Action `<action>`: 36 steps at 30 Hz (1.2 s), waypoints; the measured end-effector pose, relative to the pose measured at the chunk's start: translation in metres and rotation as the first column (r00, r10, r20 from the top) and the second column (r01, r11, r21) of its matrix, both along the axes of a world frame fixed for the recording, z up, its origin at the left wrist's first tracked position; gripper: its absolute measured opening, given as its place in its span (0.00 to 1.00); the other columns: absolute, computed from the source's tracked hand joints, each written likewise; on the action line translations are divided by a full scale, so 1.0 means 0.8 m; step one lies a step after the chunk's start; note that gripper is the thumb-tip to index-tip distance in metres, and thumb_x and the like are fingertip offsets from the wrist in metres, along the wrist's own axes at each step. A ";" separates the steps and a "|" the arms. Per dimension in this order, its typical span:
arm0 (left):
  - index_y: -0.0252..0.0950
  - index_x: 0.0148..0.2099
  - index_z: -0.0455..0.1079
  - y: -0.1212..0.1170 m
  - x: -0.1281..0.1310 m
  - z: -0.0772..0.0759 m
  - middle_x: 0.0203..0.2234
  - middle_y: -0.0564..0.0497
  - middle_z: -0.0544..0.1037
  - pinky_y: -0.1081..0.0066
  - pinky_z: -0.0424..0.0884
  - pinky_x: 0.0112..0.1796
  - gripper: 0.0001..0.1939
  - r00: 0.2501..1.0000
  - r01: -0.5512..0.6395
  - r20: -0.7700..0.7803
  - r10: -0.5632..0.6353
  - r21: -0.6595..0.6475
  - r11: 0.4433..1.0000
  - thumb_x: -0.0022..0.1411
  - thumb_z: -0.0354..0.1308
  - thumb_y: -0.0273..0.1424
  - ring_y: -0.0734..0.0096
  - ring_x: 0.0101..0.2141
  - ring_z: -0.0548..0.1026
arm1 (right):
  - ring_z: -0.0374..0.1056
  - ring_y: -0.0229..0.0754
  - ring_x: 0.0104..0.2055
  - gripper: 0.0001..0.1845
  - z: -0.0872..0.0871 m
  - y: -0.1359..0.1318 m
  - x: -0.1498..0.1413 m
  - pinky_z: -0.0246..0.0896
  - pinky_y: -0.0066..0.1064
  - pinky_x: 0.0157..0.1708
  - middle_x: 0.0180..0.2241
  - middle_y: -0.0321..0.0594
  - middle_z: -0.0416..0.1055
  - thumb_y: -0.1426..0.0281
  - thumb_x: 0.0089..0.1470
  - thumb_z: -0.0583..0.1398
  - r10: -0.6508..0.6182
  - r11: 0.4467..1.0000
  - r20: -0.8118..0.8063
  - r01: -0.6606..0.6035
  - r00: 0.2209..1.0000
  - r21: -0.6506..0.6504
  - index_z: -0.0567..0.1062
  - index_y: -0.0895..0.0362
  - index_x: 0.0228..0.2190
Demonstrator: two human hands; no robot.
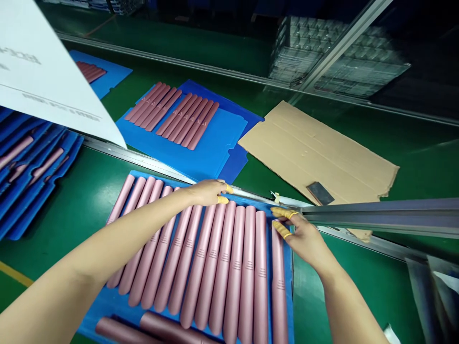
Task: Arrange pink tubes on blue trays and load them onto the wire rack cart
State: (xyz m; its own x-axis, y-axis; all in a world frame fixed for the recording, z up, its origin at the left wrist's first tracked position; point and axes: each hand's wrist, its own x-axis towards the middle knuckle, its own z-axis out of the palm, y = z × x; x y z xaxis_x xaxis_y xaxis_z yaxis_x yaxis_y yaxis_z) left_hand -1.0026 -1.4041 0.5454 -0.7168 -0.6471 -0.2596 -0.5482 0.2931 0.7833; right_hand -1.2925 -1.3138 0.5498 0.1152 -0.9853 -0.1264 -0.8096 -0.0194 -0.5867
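A row of pink metallic tubes with slanted lower ends lies side by side on a blue plastic sheet. Yellow finger cots cover some fingertips of both hands. My left hand reaches over the row, its thumb at the upper end of a middle tube and its forefinger held apart. At the upper right corner of the sheet, my right hand has thumb and forefinger parted beside the top of the rightmost tube, which lies a little away from the others. More tubes lie crosswise at the bottom edge.
Beyond a metal rail, blue sheets carry more pink tubes. Cardboard with a dark block lies to the right. A metal bar juts in there. Stacked blue sheets and white paper are left.
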 end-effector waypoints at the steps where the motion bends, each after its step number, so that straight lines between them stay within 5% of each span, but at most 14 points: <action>1: 0.35 0.50 0.69 -0.001 0.007 0.002 0.48 0.46 0.72 0.72 0.65 0.46 0.16 0.999 -0.020 0.030 0.020 -0.024 1.000 0.59 0.54 0.28 0.65 0.46 0.71 | 0.66 0.46 0.43 0.19 0.002 0.000 0.005 0.63 0.43 0.47 0.41 0.43 0.71 0.58 0.51 0.54 0.007 0.996 -0.034 -0.010 0.999 -0.089 0.72 0.55 0.42; 4: 0.35 0.49 0.70 -0.006 0.033 0.009 0.44 0.47 0.74 0.71 0.65 0.45 0.15 0.989 -0.069 0.122 0.078 -0.079 0.995 0.61 0.50 0.28 0.64 0.45 0.72 | 0.64 0.46 0.46 0.17 0.010 -0.008 0.041 0.60 0.44 0.50 0.42 0.42 0.70 0.62 0.54 0.54 0.117 0.954 -0.099 -0.139 0.988 -0.264 0.71 0.54 0.44; 9: 0.35 0.46 0.71 -0.010 0.090 0.019 0.41 0.47 0.75 0.68 0.65 0.48 0.13 0.969 -0.190 0.112 0.220 -0.232 0.954 0.61 0.52 0.30 0.64 0.45 0.71 | 0.64 0.47 0.46 0.16 0.012 -0.034 0.127 0.61 0.45 0.48 0.41 0.44 0.70 0.66 0.56 0.53 0.333 0.908 -0.135 -0.356 0.933 -0.222 0.71 0.56 0.45; 12: 0.37 0.48 0.69 0.013 0.144 0.023 0.44 0.49 0.74 0.64 0.62 0.52 0.14 0.899 -0.410 -0.025 0.437 -0.397 0.821 0.62 0.51 0.32 0.66 0.47 0.69 | 0.64 0.48 0.45 0.16 0.004 -0.046 0.153 0.62 0.45 0.48 0.39 0.46 0.70 0.67 0.55 0.53 0.373 0.905 -0.158 -0.396 0.914 -0.157 0.72 0.57 0.44; 16: 0.40 0.49 0.68 0.095 0.234 0.011 0.44 0.48 0.72 0.61 0.65 0.50 0.14 0.709 -0.639 -0.095 0.699 -0.506 0.579 0.63 0.49 0.36 0.64 0.47 0.68 | 0.65 0.47 0.42 0.13 -0.007 -0.050 0.148 0.63 0.44 0.45 0.35 0.44 0.71 0.67 0.54 0.54 0.408 0.897 -0.156 -0.427 0.900 -0.116 0.74 0.57 0.39; 18: 0.41 0.49 0.68 0.148 0.271 -0.004 0.43 0.48 0.71 0.60 0.66 0.49 0.14 0.649 -0.671 -0.032 0.760 -0.495 0.553 0.63 0.49 0.36 0.63 0.46 0.69 | 0.65 0.47 0.41 0.13 -0.011 -0.051 0.143 0.63 0.43 0.44 0.36 0.44 0.71 0.66 0.54 0.54 0.397 0.895 -0.181 -0.423 0.900 -0.141 0.74 0.57 0.38; 23: 0.38 0.51 0.66 0.234 0.299 -0.039 0.39 0.48 0.72 0.63 0.70 0.44 0.16 0.579 -0.775 0.060 0.813 -0.268 0.572 0.64 0.47 0.36 0.66 0.40 0.72 | 0.62 0.49 0.46 0.17 -0.012 -0.055 0.173 0.61 0.46 0.46 0.44 0.44 0.69 0.63 0.56 0.53 0.386 0.852 -0.257 -0.449 0.886 -0.270 0.72 0.57 0.44; 31: 0.35 0.52 0.65 0.237 0.276 -0.034 0.39 0.46 0.71 0.66 0.71 0.43 0.16 0.568 -0.803 -0.004 0.823 -0.221 0.553 0.65 0.46 0.32 0.68 0.39 0.72 | 0.60 0.50 0.49 0.19 -0.001 -0.052 0.277 0.61 0.44 0.44 0.49 0.47 0.66 0.64 0.57 0.51 0.469 0.758 -0.353 -0.574 0.810 -0.310 0.70 0.58 0.47; 33: 0.35 0.56 0.62 0.246 0.281 -0.032 0.47 0.43 0.69 0.63 0.68 0.48 0.19 0.611 -0.758 -0.047 0.790 -0.323 0.567 0.66 0.45 0.34 0.65 0.46 0.70 | 0.60 0.50 0.49 0.18 0.008 -0.044 0.284 0.61 0.44 0.43 0.50 0.47 0.65 0.65 0.58 0.51 0.447 0.737 -0.387 -0.577 0.807 -0.353 0.70 0.58 0.47; 36: 0.37 0.63 0.53 0.266 0.287 -0.035 0.60 0.40 0.58 0.55 0.55 0.57 0.26 0.775 -0.549 0.020 0.632 -0.474 0.688 0.66 0.43 0.41 0.57 0.61 0.54 | 0.57 0.51 0.53 0.19 0.023 -0.018 0.284 0.60 0.44 0.45 0.54 0.49 0.61 0.64 0.58 0.52 0.393 0.710 -0.450 -0.576 0.802 -0.405 0.68 0.59 0.49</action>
